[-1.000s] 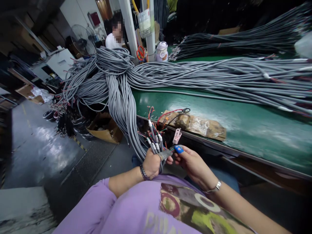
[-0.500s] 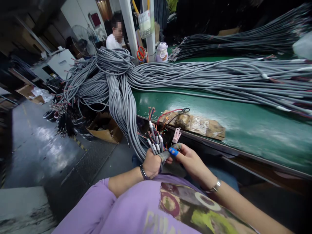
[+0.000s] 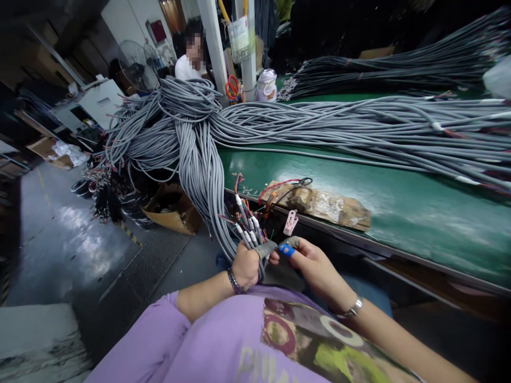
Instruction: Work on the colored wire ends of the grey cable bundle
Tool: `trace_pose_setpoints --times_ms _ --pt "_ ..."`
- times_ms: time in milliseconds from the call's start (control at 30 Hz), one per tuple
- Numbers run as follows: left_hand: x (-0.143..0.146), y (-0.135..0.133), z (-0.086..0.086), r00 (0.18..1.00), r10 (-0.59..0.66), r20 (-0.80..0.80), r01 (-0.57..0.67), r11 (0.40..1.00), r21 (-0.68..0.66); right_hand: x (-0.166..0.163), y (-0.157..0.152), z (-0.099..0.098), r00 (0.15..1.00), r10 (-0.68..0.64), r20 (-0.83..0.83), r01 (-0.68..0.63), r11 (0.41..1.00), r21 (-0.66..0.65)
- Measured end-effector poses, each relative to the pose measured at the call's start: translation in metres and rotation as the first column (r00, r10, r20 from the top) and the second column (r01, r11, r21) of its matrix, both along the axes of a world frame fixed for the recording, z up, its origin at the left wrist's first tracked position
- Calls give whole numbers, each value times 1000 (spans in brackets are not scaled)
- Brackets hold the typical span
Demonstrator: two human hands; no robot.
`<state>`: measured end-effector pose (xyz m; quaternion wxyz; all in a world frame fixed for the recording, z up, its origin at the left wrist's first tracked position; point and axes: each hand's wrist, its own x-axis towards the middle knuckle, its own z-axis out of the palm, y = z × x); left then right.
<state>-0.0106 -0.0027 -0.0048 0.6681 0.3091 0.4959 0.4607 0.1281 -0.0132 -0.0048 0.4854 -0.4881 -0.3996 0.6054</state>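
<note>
My left hand (image 3: 246, 266) is closed around the ends of several grey cables (image 3: 249, 236), with a worn grey cover on its thumb. White bands circle the cable ends, and thin coloured wires fan out beyond them. Just right of that thumb, my right hand (image 3: 315, 266) is pinched, with a blue cover on the thumb and a grey one on a finger. What lies between its fingertips is too small to make out. The rest of the grey cable bundle (image 3: 202, 175) hangs over the table edge and runs down to my left hand.
Long grey cables (image 3: 319, 125) lie across the green table (image 3: 419, 213). Near its front edge are a taped cardboard strip (image 3: 339, 208) and a pink clip (image 3: 290, 222). A cardboard box (image 3: 171, 213) stands below on the left. Another person (image 3: 189, 61) is at the back.
My hands have moved slightly apart, the right one shifting a little to the right. The cable ends in my left hand have tilted slightly left.
</note>
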Motion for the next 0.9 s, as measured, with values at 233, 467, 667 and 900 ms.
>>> trace_pose_setpoints --times_ms 233,467,667,900 --pt "1 0 2 999 -49 -16 49 998 43 -2 -3 -6 993 -40 -114 40 999 -3" --pt "-1 -3 -2 980 -192 -42 195 979 55 -5 -2 -4 973 82 -216 -80 997 16" --pt "0 0 1 999 -37 -24 38 998 49 0 -1 -11 996 -66 -61 69 997 46" --pt "2 -2 2 999 -37 -4 37 997 61 1 3 -3 998 15 -65 -13 1000 29"
